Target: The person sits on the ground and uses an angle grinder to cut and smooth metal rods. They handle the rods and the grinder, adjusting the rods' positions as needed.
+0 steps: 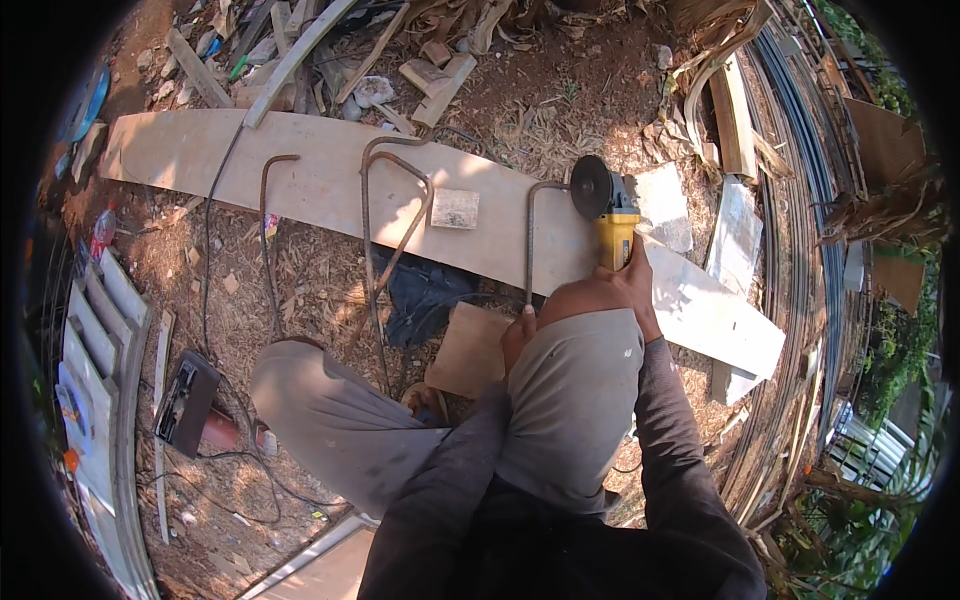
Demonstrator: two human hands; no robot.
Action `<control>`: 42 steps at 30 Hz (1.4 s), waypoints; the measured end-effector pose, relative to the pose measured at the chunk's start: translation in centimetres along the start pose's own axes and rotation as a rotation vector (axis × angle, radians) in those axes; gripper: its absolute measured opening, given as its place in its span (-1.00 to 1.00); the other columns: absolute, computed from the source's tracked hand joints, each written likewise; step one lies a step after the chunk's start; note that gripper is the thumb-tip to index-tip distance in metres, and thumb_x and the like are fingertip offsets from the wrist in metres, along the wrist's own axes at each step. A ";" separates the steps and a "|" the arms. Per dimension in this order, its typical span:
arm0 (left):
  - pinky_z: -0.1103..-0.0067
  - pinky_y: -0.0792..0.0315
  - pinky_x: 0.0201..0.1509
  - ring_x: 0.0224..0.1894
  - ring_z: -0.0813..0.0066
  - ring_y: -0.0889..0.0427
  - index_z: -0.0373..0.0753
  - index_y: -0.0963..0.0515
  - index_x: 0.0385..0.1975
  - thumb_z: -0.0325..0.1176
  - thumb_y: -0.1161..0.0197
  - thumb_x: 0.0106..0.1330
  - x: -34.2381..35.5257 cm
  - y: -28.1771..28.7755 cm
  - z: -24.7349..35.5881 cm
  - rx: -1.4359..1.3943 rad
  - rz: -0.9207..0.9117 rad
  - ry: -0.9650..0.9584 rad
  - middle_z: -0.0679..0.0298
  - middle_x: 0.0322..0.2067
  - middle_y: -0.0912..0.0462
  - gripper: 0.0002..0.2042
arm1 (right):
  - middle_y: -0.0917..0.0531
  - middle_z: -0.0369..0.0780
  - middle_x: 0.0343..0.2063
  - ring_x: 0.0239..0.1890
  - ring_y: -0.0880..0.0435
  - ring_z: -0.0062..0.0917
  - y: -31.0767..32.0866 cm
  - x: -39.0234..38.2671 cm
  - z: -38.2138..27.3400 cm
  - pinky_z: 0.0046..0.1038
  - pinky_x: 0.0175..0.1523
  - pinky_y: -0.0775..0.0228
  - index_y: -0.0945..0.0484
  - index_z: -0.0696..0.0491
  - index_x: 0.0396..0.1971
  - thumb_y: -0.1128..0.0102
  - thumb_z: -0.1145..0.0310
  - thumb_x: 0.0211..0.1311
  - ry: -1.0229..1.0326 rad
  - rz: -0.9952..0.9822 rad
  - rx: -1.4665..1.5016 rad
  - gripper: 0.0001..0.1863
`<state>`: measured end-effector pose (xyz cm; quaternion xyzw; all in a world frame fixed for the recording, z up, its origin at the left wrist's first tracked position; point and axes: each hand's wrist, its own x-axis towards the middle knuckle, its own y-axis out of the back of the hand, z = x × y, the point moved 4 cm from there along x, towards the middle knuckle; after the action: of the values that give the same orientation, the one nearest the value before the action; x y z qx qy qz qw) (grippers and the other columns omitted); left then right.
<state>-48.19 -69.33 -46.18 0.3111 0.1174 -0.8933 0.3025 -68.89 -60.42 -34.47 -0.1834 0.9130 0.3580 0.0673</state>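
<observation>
My right hand (637, 287) is wrapped round the yellow body of an angle grinder (620, 235). Its dark round disc (590, 187) is right beside the top bend of a thin steel rod (530, 245); whether they touch I cannot tell. Beside my knee, my left hand (516, 336) is closed round the lower part of that rod, which stands up over a long wooden board (480, 180). More bent steel rods (369, 220) lie across the board to the left, near a small wood block (454, 209). My knee hides part of both hands.
Scrap timber (285, 65) is heaped at the far left. Long stacked strips (790, 250) run down the right side. Stacked boards (95, 370) lean at the left, near a dark power tool (187, 402). A black cable (212, 230) crosses the board and ground.
</observation>
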 end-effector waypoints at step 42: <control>0.25 -0.36 -0.38 -0.55 0.25 -0.40 -0.44 -0.53 -0.48 0.01 0.00 0.63 1.1 -1.3 -2.6 -0.066 0.064 -0.016 -0.08 -0.64 -0.45 -0.42 | -0.62 -0.26 -0.31 -0.35 -0.58 -0.54 -1.0 1.9 2.8 -0.51 -0.24 -0.45 -0.40 0.11 0.23 -0.32 0.55 0.05 -0.109 0.007 -0.010 -0.35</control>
<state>-48.41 -67.74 -48.87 0.2975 0.1342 -0.8812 0.3421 -70.33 -59.79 -37.65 -0.1606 0.9069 0.3723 0.1149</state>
